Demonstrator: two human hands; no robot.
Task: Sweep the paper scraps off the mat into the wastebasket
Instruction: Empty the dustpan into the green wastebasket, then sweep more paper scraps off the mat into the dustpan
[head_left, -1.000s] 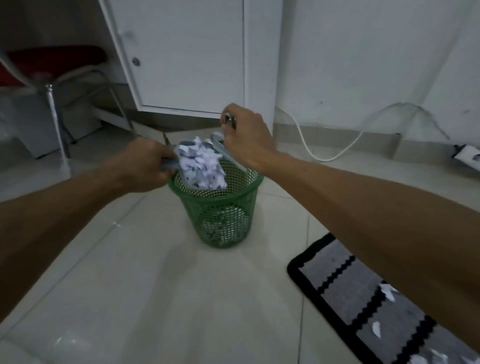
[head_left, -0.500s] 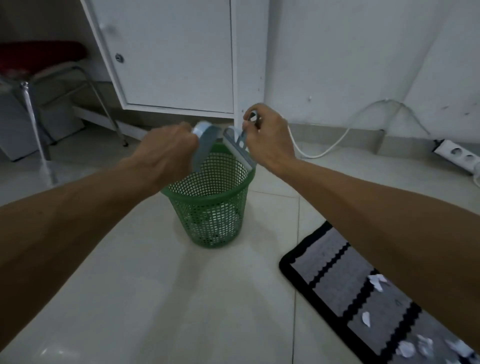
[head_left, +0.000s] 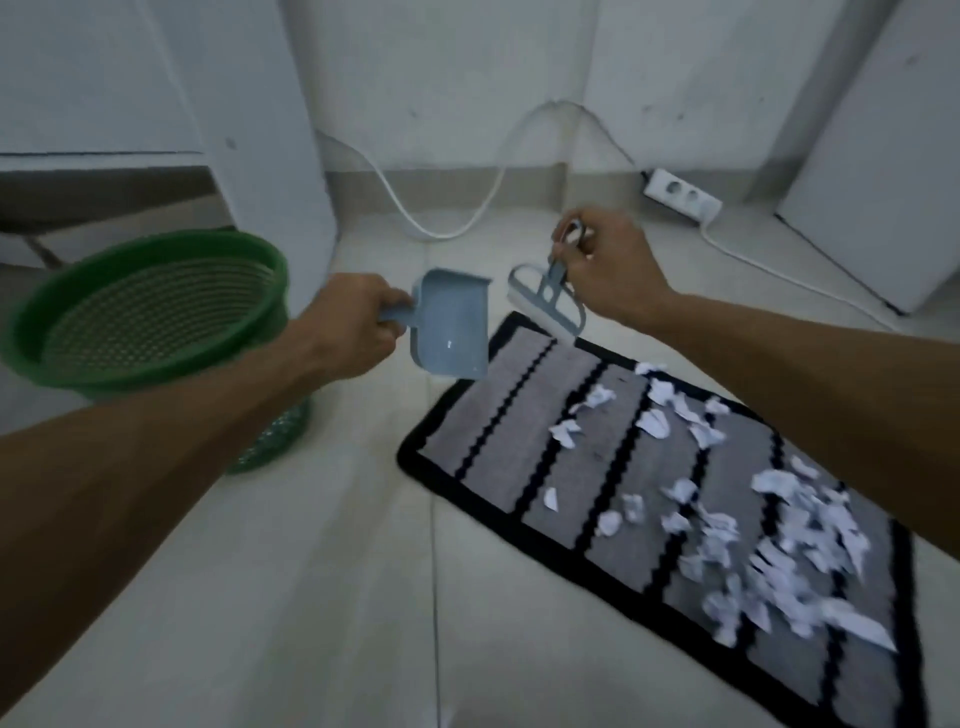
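Note:
My left hand (head_left: 350, 325) grips the handle of a small blue dustpan (head_left: 451, 328), which is empty and held in the air just past the mat's near-left corner. A small blue hand brush (head_left: 548, 299) hangs from my right hand (head_left: 608, 275) over the mat's far end. The grey mat (head_left: 498, 431) with black stripes and black border lies on the floor at right. Several white paper scraps (head_left: 769, 540) are scattered over its middle and right part. The green mesh wastebasket (head_left: 150, 317) stands at left, beside my left forearm.
A white cabinet (head_left: 249, 104) rises behind the wastebasket. A white cable (head_left: 441, 228) loops along the wall, and a white power strip (head_left: 680, 195) lies on the floor beyond my right hand. A white appliance (head_left: 883, 171) stands at far right. Pale floor tiles (head_left: 322, 571) lie in front.
Both hands moved from above the wastebasket rightward to the mat. The scraps that were in the dustpan are gone from it. The view swung right, so the wastebasket now sits at left.

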